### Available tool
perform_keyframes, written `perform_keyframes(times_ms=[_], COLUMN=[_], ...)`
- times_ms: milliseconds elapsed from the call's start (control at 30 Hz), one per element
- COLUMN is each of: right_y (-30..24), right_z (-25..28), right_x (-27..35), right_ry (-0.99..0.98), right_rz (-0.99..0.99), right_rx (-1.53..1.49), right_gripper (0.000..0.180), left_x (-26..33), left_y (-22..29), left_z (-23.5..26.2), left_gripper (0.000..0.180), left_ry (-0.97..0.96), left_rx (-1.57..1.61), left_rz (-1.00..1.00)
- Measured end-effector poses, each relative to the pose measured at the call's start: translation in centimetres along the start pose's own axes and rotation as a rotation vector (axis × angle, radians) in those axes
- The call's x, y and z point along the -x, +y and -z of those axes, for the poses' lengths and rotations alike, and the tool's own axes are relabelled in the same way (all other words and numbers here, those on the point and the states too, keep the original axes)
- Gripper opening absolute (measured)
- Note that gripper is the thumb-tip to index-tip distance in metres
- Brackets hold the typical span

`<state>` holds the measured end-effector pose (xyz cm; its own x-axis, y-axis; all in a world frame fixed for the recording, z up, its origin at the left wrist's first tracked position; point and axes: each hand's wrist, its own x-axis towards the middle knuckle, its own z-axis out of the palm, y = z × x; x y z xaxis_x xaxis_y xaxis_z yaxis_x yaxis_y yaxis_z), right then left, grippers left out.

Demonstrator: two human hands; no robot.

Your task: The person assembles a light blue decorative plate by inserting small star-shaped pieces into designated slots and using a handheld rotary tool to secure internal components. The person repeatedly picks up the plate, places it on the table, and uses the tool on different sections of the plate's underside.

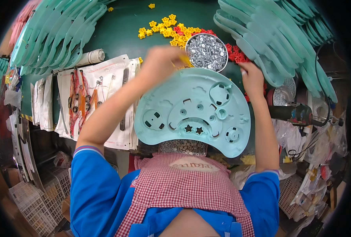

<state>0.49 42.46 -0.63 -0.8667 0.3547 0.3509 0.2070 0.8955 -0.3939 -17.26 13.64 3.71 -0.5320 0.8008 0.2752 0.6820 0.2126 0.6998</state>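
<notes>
A light teal plastic shell (171, 94), curved like a fat crescent, lies hollow side up in front of me. It has round recesses, several slots and two star-shaped holes. My left hand (161, 65) is over its far left edge, blurred by motion, with a yellow star piece (183, 59) at its pinched fingertips. Beyond the shell's far right edge, my right hand (253, 79) has its fingers bent down beside the red star pieces (235, 53). Whatever its fingertips hold is hidden. Between the hands stands a round tin (207, 52) full of small silvery metal parts.
Loose yellow stars (165, 27) are scattered on the green table (122, 29). Teal shells are stacked at the far left (59, 33) and far right (262, 35). Wired parts (80, 96) lie on white bags at left. A dark power tool (292, 113) sits at right.
</notes>
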Motion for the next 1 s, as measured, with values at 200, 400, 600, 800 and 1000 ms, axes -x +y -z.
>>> perform_keyframes(times_ms=[200, 400, 600, 800, 1000], right_y=[-0.5, -6.9, -11.5, -11.3, -10.6], right_z=[-3.1, 1.8, 2.4, 1.7, 0.9], right_x=[-3.8, 0.7, 9.8, 10.3, 9.8], right_ry=[-0.182, -0.097, -0.524, -0.526, -0.514], right_rz=[-0.127, -0.134, 0.548, 0.556, 0.613], right_rx=[0.374, -0.502, -0.266, -0.285, -0.284], right_gripper=[0.026, 0.029, 0.029, 0.033, 0.035], left_x=[7.2, 8.2, 7.5, 8.8, 12.6], left_y=[3.2, 2.3, 3.3, 3.4, 6.1], left_z=[-4.2, -4.1, -4.5, -4.9, -2.8], left_gripper=[0.014, 0.008, 0.011, 0.012, 0.017], left_ry=[-0.483, -0.554, -0.617, -0.506, -0.419], left_rx=[0.066, -0.017, -0.033, -0.045, -0.219], left_rz=[-0.681, -0.734, -0.683, -0.574, -0.379])
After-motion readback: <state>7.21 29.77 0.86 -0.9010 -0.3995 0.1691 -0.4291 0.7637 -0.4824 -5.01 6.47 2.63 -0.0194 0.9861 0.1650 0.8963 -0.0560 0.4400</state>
